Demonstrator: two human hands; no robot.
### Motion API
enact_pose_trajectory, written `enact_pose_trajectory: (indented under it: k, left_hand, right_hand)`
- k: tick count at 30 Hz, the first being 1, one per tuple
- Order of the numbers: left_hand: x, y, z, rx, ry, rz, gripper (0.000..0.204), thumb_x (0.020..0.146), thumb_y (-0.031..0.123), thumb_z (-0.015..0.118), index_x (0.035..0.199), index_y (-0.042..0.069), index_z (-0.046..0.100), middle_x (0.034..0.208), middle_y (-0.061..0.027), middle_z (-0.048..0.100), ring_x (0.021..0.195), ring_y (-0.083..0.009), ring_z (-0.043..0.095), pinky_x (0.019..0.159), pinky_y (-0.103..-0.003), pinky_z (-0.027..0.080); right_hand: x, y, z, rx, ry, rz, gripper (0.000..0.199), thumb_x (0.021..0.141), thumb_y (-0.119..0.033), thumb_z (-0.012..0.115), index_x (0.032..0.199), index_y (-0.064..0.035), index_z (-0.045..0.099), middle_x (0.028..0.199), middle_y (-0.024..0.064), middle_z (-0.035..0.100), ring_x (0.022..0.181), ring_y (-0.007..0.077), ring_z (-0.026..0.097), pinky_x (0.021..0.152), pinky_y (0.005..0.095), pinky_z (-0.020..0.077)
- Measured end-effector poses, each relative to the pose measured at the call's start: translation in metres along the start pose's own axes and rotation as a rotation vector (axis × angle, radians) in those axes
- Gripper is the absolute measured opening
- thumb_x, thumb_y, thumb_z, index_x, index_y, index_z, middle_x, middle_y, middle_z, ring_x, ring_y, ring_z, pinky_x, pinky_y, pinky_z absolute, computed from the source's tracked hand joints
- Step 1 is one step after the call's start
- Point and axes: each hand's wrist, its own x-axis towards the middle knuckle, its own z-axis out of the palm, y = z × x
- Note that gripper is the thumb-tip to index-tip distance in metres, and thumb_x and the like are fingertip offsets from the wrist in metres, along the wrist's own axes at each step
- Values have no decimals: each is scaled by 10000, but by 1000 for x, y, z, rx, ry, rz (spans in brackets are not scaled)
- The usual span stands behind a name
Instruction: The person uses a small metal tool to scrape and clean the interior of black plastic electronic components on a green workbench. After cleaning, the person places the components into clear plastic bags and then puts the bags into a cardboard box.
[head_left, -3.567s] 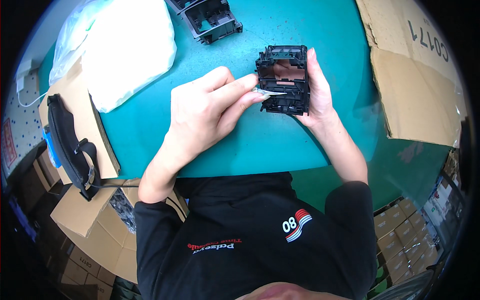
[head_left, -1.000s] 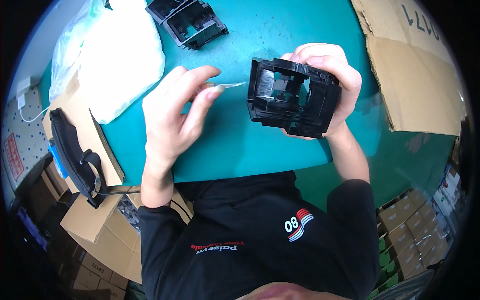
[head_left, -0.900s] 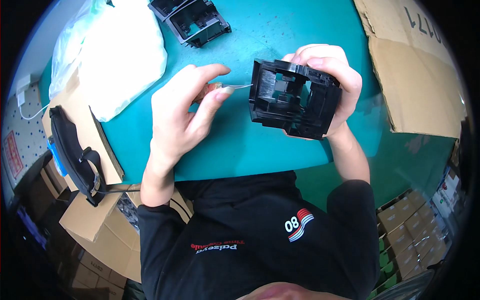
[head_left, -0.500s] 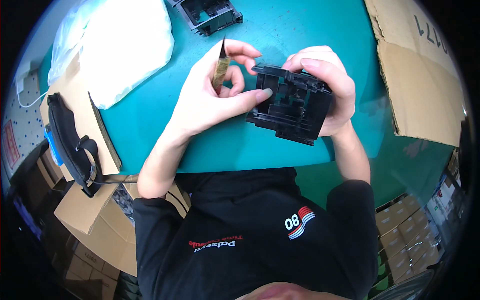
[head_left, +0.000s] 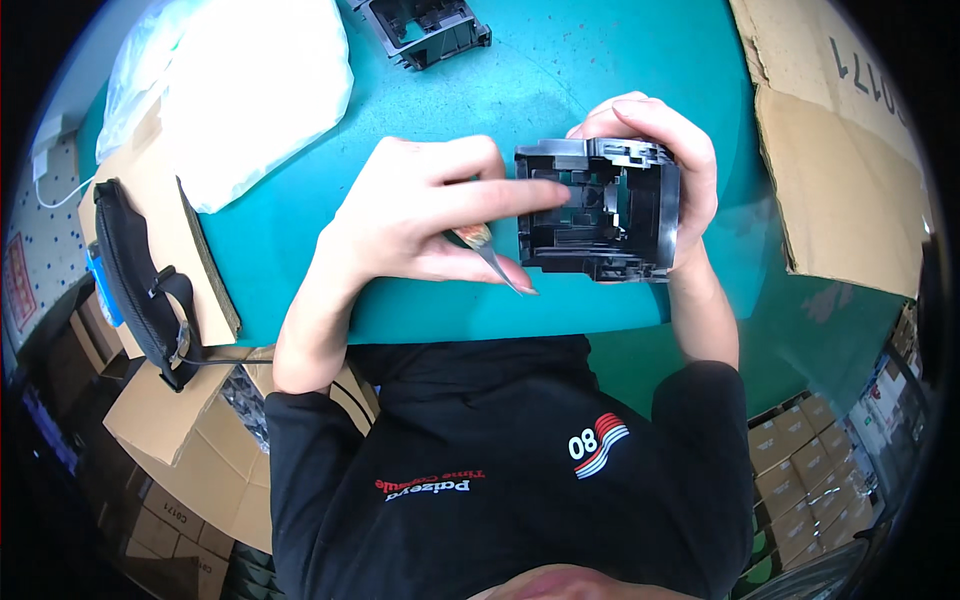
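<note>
My right hand (head_left: 690, 180) grips a black plastic housing (head_left: 655, 225) by its right side, fingers over the far edge. The open inside of the housing, with its slots and ribs, faces up. My left hand (head_left: 420, 205) is closed around a small knife (head_left: 490, 258) with a tape-wrapped handle, and its pointed blade sticks out toward the thumb tip. One finger of this hand stretches into the housing's left part. The handle is mostly hidden in the palm.
A similar black housing (head_left: 430, 35) lies at the far side of the green table (head_left: 430, 310). A white plastic bag (head_left: 260, 110) covers the far left. Cardboard (head_left: 835, 180) stands along the right, and a black pouch (head_left: 140, 280) lies on cardboard at left.
The housing has turned so its inside faces up more. My left hand has rolled over: the knife blade, which pointed away, now points toward me, and a finger has entered the housing.
</note>
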Motion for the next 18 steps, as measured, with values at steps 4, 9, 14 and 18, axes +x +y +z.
enact_pose_trajectory:
  k: [4, 9, 14, 18]
  left_hand:
    - [-4, -1, 6, 23, -49, -8, 586, 606, 204, 788, 1188, 134, 779, 714, 0, 521, 557, -139, 554, 484, -316, 446]
    - [-6, -3, 4, 79, -88, -1, 559, 643, 183, 766, 1197, 111, 766, 912, -52, 675, 597, -155, 609, 502, -305, 481]
    - [-4, 1, -1, 124, -141, -32, 547, 667, 226, 766, 1194, 80, 740, 1064, -106, 725, 675, -209, 675, 550, -330, 523]
    - [-6, 0, 0, 118, -161, -58, 510, 696, 218, 775, 1174, 54, 714, 1036, -106, 730, 717, -236, 704, 567, -339, 537]
  right_hand:
    - [0, 0, 1, -52, -38, -3, 887, 613, -207, 969, 1338, 72, 540, 1287, 229, 642, 976, 270, 675, 825, 362, 564]
    - [0, -4, 4, -67, -31, 45, 847, 614, -189, 958, 1324, 57, 567, 1279, 207, 655, 966, 270, 681, 812, 356, 569]
    - [2, -7, 3, -54, -43, 71, 842, 607, -178, 950, 1324, 49, 570, 1279, 204, 659, 970, 277, 682, 813, 361, 568]
    - [0, -5, 5, -67, -40, 66, 821, 607, -165, 942, 1311, 45, 577, 1274, 205, 662, 967, 284, 682, 815, 368, 567]
